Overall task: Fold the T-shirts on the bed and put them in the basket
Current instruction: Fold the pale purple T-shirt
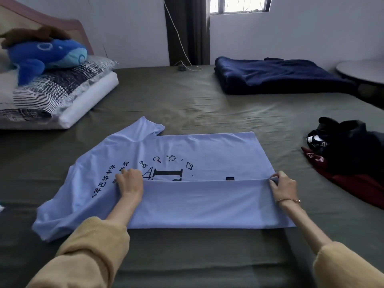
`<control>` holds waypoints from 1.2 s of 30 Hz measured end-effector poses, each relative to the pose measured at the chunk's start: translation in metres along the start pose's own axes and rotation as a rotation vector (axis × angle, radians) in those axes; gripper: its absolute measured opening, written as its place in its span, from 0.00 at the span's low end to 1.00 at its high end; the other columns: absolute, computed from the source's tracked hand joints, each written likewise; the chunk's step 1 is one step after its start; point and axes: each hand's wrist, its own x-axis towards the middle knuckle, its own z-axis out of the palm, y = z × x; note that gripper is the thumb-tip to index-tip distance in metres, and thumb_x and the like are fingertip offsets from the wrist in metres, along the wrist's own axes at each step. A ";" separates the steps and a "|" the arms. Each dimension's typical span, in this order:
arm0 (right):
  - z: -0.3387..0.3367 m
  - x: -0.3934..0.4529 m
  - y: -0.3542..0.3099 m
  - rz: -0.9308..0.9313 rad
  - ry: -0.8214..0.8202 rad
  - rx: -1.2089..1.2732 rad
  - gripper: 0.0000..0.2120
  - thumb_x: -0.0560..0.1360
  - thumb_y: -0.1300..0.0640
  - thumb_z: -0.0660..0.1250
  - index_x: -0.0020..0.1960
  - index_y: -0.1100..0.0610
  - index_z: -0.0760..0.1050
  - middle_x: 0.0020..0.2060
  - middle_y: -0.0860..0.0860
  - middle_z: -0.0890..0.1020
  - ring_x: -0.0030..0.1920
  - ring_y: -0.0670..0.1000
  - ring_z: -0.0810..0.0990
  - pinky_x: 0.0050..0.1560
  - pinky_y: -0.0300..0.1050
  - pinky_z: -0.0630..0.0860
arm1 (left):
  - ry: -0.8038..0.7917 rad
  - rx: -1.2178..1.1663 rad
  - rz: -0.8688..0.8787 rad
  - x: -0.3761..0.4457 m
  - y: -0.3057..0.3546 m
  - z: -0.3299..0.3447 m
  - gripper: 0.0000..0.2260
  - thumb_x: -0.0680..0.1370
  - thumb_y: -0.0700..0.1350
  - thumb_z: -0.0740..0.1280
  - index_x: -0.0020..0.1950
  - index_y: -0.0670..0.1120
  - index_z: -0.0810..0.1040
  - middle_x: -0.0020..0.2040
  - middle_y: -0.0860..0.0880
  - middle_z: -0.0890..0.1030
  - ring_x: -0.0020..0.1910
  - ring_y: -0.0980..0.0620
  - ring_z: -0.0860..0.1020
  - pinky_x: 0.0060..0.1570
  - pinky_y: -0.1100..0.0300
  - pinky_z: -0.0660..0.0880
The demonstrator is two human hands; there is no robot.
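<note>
Both hands pinch light-blue T-shirt (187,150) fold — left hand (130,181) | right hand (283,186) | fingers grasping cloth — bed (207,100)

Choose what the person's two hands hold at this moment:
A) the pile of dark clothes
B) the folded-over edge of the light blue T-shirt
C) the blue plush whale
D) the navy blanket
B: the left hand and the right hand each pinch one end of the folded edge of the light blue T-shirt, which lies flat on the bed.

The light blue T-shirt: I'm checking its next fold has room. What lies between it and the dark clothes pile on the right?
In the head view, only bare olive bedsheet separates the light blue T-shirt from the dark clothes pile.
</note>
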 end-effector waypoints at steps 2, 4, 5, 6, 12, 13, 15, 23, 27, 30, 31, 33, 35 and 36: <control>0.004 0.003 0.001 -0.005 0.037 -0.003 0.06 0.74 0.69 0.65 0.48 0.72 0.74 0.47 0.67 0.81 0.51 0.65 0.78 0.48 0.49 0.66 | 0.007 -0.027 -0.030 0.003 0.003 0.007 0.13 0.79 0.36 0.59 0.57 0.48 0.78 0.55 0.48 0.80 0.59 0.49 0.74 0.54 0.57 0.70; 0.011 0.004 0.003 -0.028 0.066 -0.021 0.06 0.74 0.69 0.65 0.48 0.73 0.73 0.46 0.68 0.80 0.51 0.66 0.78 0.48 0.49 0.64 | 0.032 -0.038 -0.048 0.003 0.006 0.015 0.11 0.80 0.40 0.59 0.57 0.48 0.78 0.55 0.49 0.80 0.60 0.49 0.73 0.56 0.55 0.70; 0.013 0.004 0.004 -0.045 0.081 -0.030 0.06 0.73 0.69 0.66 0.47 0.73 0.73 0.46 0.69 0.79 0.51 0.66 0.77 0.48 0.49 0.64 | 0.059 -0.030 -0.054 0.001 0.006 0.017 0.10 0.80 0.43 0.60 0.58 0.48 0.77 0.56 0.49 0.79 0.60 0.49 0.73 0.57 0.54 0.69; 0.015 0.003 0.006 -0.065 0.097 -0.042 0.07 0.73 0.69 0.67 0.48 0.72 0.72 0.46 0.69 0.78 0.51 0.67 0.76 0.48 0.50 0.64 | 0.092 -0.025 -0.059 -0.003 0.006 0.017 0.10 0.79 0.45 0.61 0.59 0.47 0.76 0.57 0.49 0.78 0.60 0.50 0.72 0.59 0.53 0.69; 0.020 -0.025 -0.001 -0.293 0.232 -0.292 0.12 0.69 0.63 0.67 0.53 0.62 0.75 0.53 0.59 0.78 0.54 0.59 0.77 0.49 0.55 0.73 | 0.301 -0.245 0.044 -0.034 0.031 0.020 0.16 0.72 0.36 0.56 0.58 0.39 0.75 0.54 0.41 0.77 0.58 0.42 0.74 0.66 0.33 0.55; 0.025 -0.033 -0.005 -0.369 0.193 -0.315 0.13 0.68 0.60 0.65 0.52 0.60 0.76 0.53 0.58 0.80 0.54 0.57 0.78 0.50 0.56 0.74 | 0.322 -0.308 0.130 -0.045 0.042 0.021 0.19 0.72 0.38 0.54 0.59 0.37 0.77 0.56 0.39 0.78 0.59 0.42 0.76 0.66 0.33 0.51; 0.036 -0.052 -0.013 -0.516 0.030 -0.358 0.19 0.67 0.54 0.61 0.54 0.59 0.78 0.57 0.56 0.81 0.58 0.51 0.76 0.55 0.58 0.72 | 0.270 -0.451 0.351 -0.073 0.063 0.015 0.25 0.75 0.45 0.50 0.65 0.37 0.75 0.65 0.40 0.76 0.66 0.43 0.73 0.68 0.38 0.44; 0.026 -0.075 -0.004 -0.399 -0.436 -0.550 0.57 0.46 0.28 0.10 0.70 0.54 0.28 0.67 0.44 0.30 0.69 0.41 0.30 0.72 0.53 0.36 | -0.092 -0.521 0.634 -0.091 0.071 0.019 0.34 0.71 0.70 0.30 0.74 0.56 0.33 0.76 0.56 0.36 0.72 0.61 0.32 0.70 0.51 0.31; 0.004 -0.088 -0.005 -0.419 -0.579 -0.522 0.45 0.57 0.32 0.30 0.71 0.50 0.27 0.69 0.43 0.30 0.70 0.40 0.30 0.70 0.60 0.31 | -0.117 -0.555 0.702 -0.101 0.039 0.026 0.45 0.60 0.78 0.26 0.74 0.60 0.35 0.74 0.59 0.32 0.73 0.60 0.31 0.69 0.51 0.28; -0.013 -0.097 0.001 -0.478 -0.669 -0.528 0.46 0.60 0.40 0.45 0.74 0.49 0.32 0.73 0.44 0.33 0.70 0.39 0.31 0.70 0.60 0.33 | -0.170 -0.529 0.790 -0.108 0.011 0.024 0.39 0.67 0.74 0.44 0.74 0.61 0.37 0.73 0.60 0.33 0.74 0.61 0.33 0.70 0.51 0.29; -0.019 -0.097 0.002 -0.476 -0.683 -0.530 0.45 0.64 0.46 0.52 0.75 0.50 0.33 0.73 0.44 0.34 0.70 0.40 0.31 0.71 0.59 0.33 | -0.172 -0.515 0.788 -0.108 0.002 0.025 0.39 0.67 0.69 0.46 0.74 0.60 0.36 0.74 0.59 0.33 0.74 0.60 0.34 0.71 0.51 0.30; -0.027 -0.096 0.004 -0.459 -0.665 -0.580 0.42 0.71 0.63 0.56 0.76 0.53 0.34 0.75 0.47 0.36 0.74 0.44 0.35 0.73 0.57 0.37 | -0.178 -0.494 0.720 -0.108 -0.014 0.025 0.39 0.65 0.62 0.47 0.74 0.59 0.37 0.75 0.59 0.35 0.75 0.58 0.36 0.72 0.51 0.33; -0.028 -0.095 0.003 -0.448 -0.615 -0.663 0.40 0.73 0.72 0.52 0.76 0.56 0.33 0.75 0.51 0.36 0.76 0.49 0.38 0.74 0.55 0.42 | -0.166 -0.457 0.636 -0.106 -0.023 0.026 0.36 0.71 0.53 0.52 0.76 0.56 0.38 0.75 0.58 0.37 0.76 0.57 0.38 0.73 0.51 0.36; -0.026 -0.094 0.003 -0.444 -0.596 -0.696 0.39 0.74 0.73 0.51 0.76 0.57 0.33 0.75 0.53 0.36 0.76 0.51 0.38 0.74 0.54 0.43 | -0.161 -0.442 0.593 -0.105 -0.025 0.025 0.36 0.74 0.46 0.54 0.77 0.54 0.39 0.76 0.56 0.37 0.76 0.56 0.39 0.73 0.51 0.37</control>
